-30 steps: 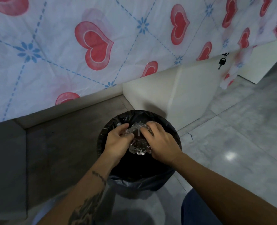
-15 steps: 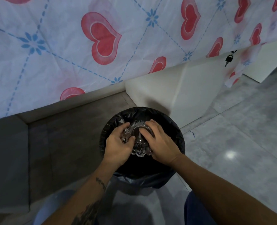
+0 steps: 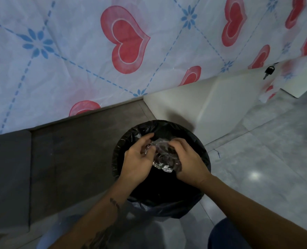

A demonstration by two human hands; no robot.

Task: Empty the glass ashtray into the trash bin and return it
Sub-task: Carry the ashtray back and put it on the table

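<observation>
A clear cut-glass ashtray is held tipped over the mouth of a round trash bin lined with a black bag. My left hand grips the ashtray's left rim, thumb and fingers curled around it. My right hand holds its right side, fingers over the top edge. Both hands hover just inside the bin's opening. The inside of the bin is dark, so its contents cannot be seen.
A tablecloth with red hearts and blue flowers hangs over a table above the bin. A white cabinet with a key stands right behind the bin. Grey tiled floor spreads to the right.
The ashtray has been turned and shaken slightly between my hands over the bin. My fingers shifted on its rim, and the view tilted a little.
</observation>
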